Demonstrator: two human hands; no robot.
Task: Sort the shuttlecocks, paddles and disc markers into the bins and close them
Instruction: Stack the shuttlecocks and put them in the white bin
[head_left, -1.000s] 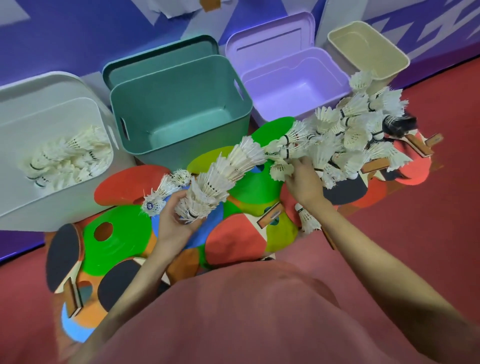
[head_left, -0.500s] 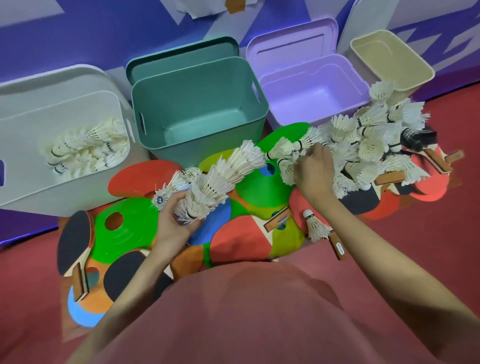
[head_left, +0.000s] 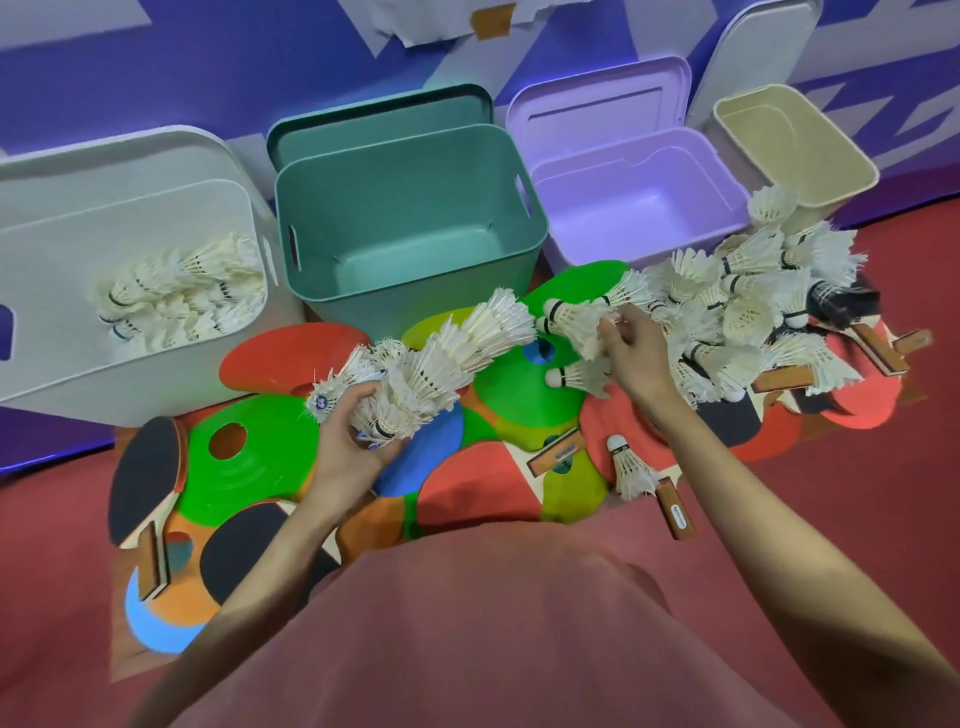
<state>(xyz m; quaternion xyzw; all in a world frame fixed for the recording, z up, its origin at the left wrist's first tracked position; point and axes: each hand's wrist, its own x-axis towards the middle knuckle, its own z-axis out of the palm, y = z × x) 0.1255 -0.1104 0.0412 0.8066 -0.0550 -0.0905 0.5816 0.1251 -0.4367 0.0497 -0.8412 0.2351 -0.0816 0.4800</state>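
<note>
A: What do the hands hold at this moment?

B: The left hand (head_left: 347, 435) has its fingers curled around a long stack of shuttlecocks (head_left: 431, 364), pushed one into the other; the stack points up and to the right, away from this hand. The right hand (head_left: 631, 347) pinches one more shuttlecock (head_left: 571, 314) by the feathers, just beside the far end of the stack.

A: So which step is this?

B: I think it is the collecting of shuttlecocks. The next move should be to push this one into the stack end, cork first and well in line, or the stack may bend and fall apart.

A: Are many left?

B: Yes. A big pile (head_left: 748, 312) lies just right of the right hand, on top of paddles (head_left: 779, 378). One single shuttlecock (head_left: 628, 467) lies below the right wrist. Disc markers (head_left: 249, 457) lie under both hands.

A: And the bins?

B: All four are open, beyond the hands. The white bin (head_left: 62, 312), far left of the left hand, has shuttlecocks inside. The green bin (head_left: 415, 218), between the hands and further away, holds nothing I can see. The same for the purple bin (head_left: 639, 208) beyond the right hand. Into the beige bin (head_left: 795, 140), far right, I cannot see fully.
</note>
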